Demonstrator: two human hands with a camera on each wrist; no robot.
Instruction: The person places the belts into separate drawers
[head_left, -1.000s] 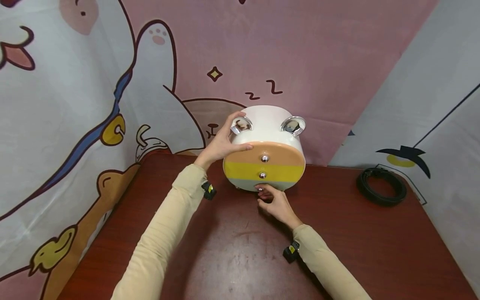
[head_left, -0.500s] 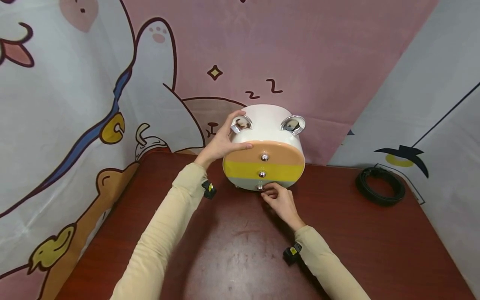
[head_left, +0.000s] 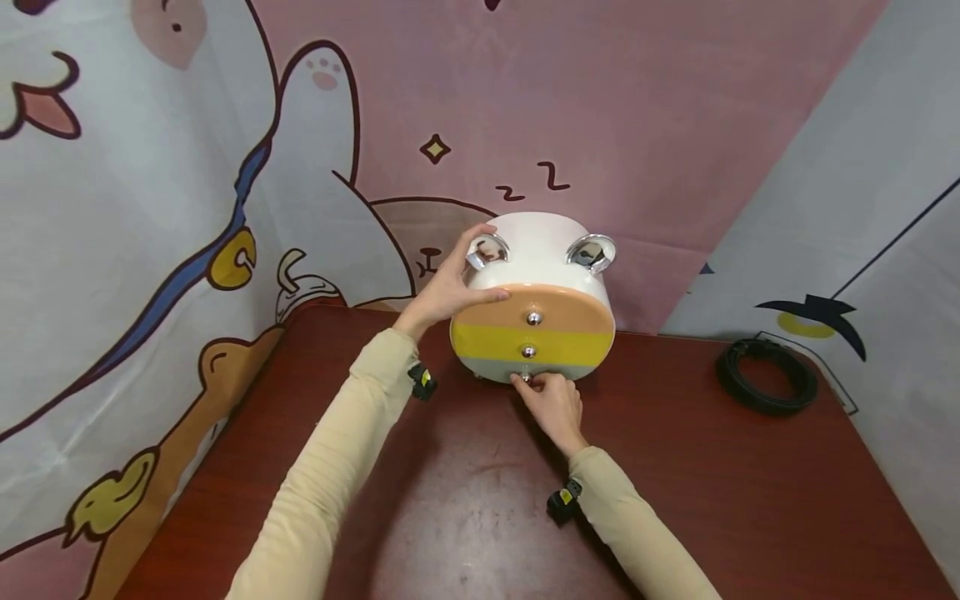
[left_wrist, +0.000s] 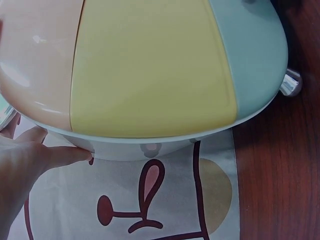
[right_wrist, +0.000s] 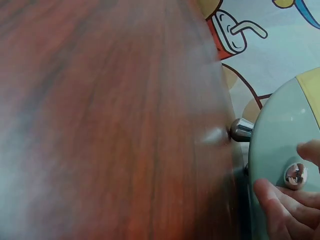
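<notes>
A small drawer cabinet (head_left: 534, 292) with a white body and chrome ears stands on the table. Its front has orange, yellow and grey-green drawers, each with a chrome knob. My left hand (head_left: 452, 286) holds the upper left corner of the cabinet, thumb along the front edge and fingers behind the left ear. At the bottom drawer my right hand (head_left: 553, 404) has its thumb on one side of the lowest knob (right_wrist: 295, 176) and curled fingers on the other. In the right wrist view a narrow space shows between thumb and knob.
A coiled black belt (head_left: 767, 377) lies at the right rear of the brown table (head_left: 465, 517). Cartoon-printed cloth hangs behind and to the left. One chrome foot (right_wrist: 242, 130) of the cabinet shows in the right wrist view.
My right hand has left the lowest knob's right side and now has thumb and fingers around it. The left hand keeps its hold, and the drawers look unchanged.
</notes>
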